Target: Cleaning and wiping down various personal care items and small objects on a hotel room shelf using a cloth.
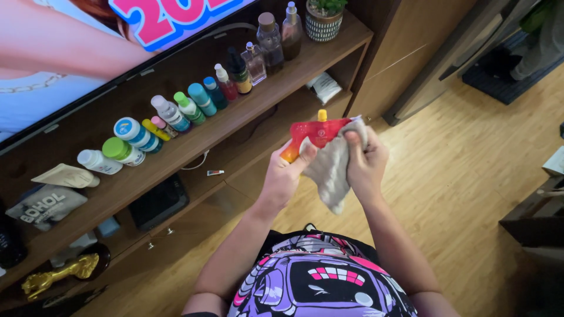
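Note:
My left hand [284,174] grips the lower end of a flat red-and-orange pouch [315,134] with a yellow cap, held up in front of me. My right hand [365,161] presses a grey cloth [330,170] against the pouch's right side; the cloth hangs down between both hands and hides part of the pouch. Both hands are in mid-air above the wooden floor, just in front of a wooden shelf unit [235,120].
The top shelf carries a row of several bottles and jars [176,114], perfume bottles [269,36] and a potted plant [324,17]. A large screen [64,64] stands behind them. Lower shelves hold a dark device [158,202], a pouch bag [47,205] and a gold figurine [56,276].

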